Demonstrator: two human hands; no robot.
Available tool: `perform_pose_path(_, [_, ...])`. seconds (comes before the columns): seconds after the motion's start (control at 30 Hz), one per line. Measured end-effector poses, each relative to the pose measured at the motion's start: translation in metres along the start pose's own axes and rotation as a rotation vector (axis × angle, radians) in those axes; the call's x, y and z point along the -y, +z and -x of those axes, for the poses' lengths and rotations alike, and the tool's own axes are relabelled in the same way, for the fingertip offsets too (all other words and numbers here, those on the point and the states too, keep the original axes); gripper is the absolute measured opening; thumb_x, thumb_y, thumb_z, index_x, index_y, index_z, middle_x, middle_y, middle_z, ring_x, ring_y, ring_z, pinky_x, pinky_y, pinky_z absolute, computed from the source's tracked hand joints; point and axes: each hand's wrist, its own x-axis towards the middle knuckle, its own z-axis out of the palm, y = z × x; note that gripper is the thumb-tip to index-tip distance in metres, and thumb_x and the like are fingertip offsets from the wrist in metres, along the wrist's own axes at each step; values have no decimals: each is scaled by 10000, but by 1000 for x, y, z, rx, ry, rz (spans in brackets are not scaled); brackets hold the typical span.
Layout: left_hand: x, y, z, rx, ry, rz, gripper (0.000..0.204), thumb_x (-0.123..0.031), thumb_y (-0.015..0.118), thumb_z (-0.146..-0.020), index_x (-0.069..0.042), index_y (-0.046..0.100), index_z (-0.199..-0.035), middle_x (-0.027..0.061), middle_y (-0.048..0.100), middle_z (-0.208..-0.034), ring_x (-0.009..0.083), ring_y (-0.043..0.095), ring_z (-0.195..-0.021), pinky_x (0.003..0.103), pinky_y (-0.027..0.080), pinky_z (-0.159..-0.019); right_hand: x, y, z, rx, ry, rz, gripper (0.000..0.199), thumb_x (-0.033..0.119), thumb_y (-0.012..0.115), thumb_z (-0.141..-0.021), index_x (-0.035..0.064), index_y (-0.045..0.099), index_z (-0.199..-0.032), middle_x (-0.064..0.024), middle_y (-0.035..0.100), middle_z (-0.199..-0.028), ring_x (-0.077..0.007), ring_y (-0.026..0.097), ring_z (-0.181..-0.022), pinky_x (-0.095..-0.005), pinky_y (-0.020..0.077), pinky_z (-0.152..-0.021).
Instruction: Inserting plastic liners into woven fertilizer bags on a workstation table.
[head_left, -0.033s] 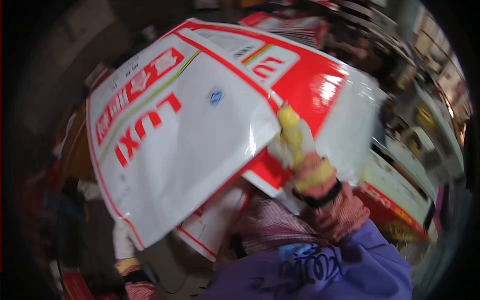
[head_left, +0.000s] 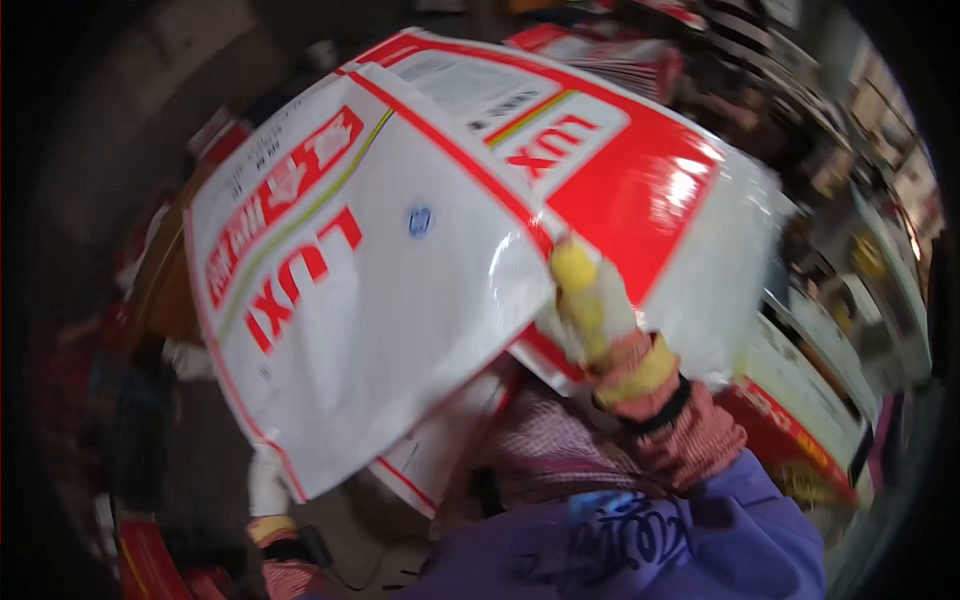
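A large white plastic sack with red edges and red print is spread before me, its surface slightly bowed. My right hand, in a pale glove with yellow fingertips, is closed on the sack's right corner. At the lower left corner, my left hand is pinched on the sack's edge; its fingers are partly hidden behind the plastic. Beneath and to the right lies a shiny red-and-white sack, partly covered by the held one. Part of another white sack with a red border shows under the near edge.
Behind, a stack of red-and-white sacks shows its layered edges. At the right stand a pale box with a red lower band and a blurred, light-coloured machine. A red object lies at the lower left.
The whole view has shifted, so sack, hands and background sit slightly farther right in the picture. Both hands keep their hold on the sack.
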Motion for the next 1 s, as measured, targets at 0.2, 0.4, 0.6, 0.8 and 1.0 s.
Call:
perform_pose_path(0.2, [252,-60,87,256,-318,-566,350,-271,505,-933,-74,565,-1216,152,632,-1077,268,610,-1015,363,485,-873,-62,52,44,518,-315,1207,289,254,611,-861,26,577,-1035,-90,546,-675,-232,524,-564,-375,422,-496])
perform_pose_path(0.4, [384,-69,147,264,-474,-1396,346,-253,491,-912,-92,576,-1206,167,634,-1083,309,606,-1014,403,487,-881,-187,14,42,170,321,1115,406,411,482,-942,44,642,-1009,-138,648,-906,-264,598,-868,-374,448,-771])
perform_pose_path(0.6, [361,-30,93,359,-339,-1600,237,-184,493,-850,-75,695,-909,153,682,-942,298,659,-914,410,520,-771,-270,-27,10,-323,743,170,212,248,605,-899,69,630,-1010,-71,628,-874,-208,594,-760,-304,475,-680])
perform_pose_path(0.8, [333,16,22,-207,-473,-1115,238,-202,487,-840,-74,688,-849,177,663,-898,349,637,-888,466,507,-786,-249,-12,9,-216,976,-170,196,218,650,-879,69,614,-1000,-35,598,-801,-204,590,-706,-303,497,-624])
perform_pose_path(1.0, [402,36,5,570,-308,-1896,277,-311,601,-839,-132,690,-1032,90,656,-1134,254,637,-1029,382,514,-822,-169,19,62,189,865,-78,258,163,655,-870,49,620,-1098,-28,638,-884,-176,612,-772,-289,503,-719])
